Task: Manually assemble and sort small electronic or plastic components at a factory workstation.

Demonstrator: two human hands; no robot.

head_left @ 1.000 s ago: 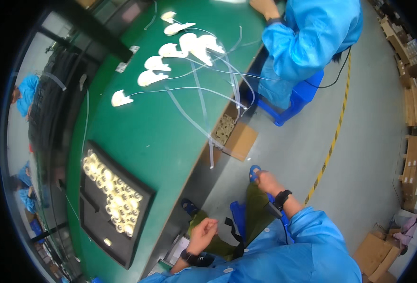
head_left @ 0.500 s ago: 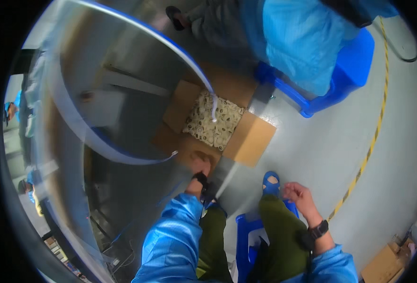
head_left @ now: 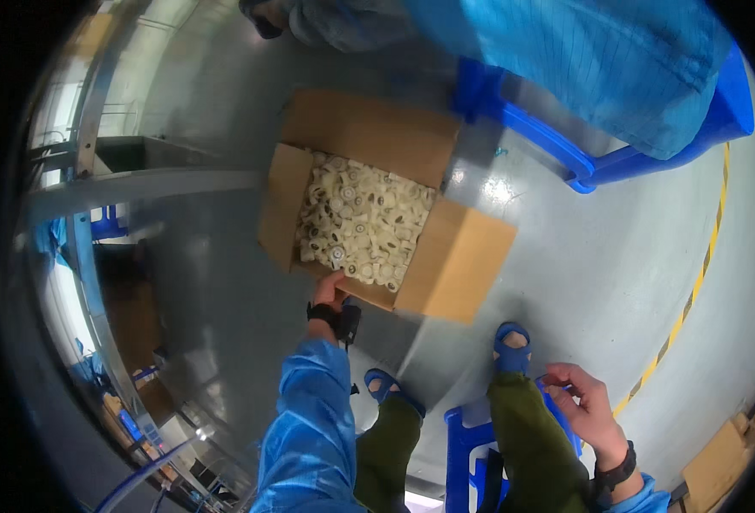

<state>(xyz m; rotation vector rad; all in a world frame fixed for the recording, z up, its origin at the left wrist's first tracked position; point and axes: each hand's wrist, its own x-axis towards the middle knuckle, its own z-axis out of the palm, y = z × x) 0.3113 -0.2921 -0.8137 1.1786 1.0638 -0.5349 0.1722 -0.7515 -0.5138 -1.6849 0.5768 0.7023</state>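
A cardboard box [head_left: 454, 261] stands with its flaps spread on the floor in front of me. It is filled with many small, whitish, round-ended parts [head_left: 364, 218], several with dark centres. My left hand [head_left: 329, 291] grips the box's near edge toward its left corner; some fingers are hidden behind the cardboard. Beside my right knee, my right hand [head_left: 584, 403] is held with loosely bent, parted fingers and nothing visible in it. The blue stool [head_left: 461, 453] is close by that hand.
Across from me, a person in a blue garment [head_left: 582, 60] sits on a blue stool [head_left: 540, 128]. Metal framing [head_left: 138, 186] reaches in from the left. Yellow-and-black tape [head_left: 693, 295] runs along the floor at right, and a carton [head_left: 715, 470] lies at lower right.
My left hand has closed on the box's near edge. The view has shifted, and the box looks larger. The long white-and-blue curved strips have left the middle of the view.
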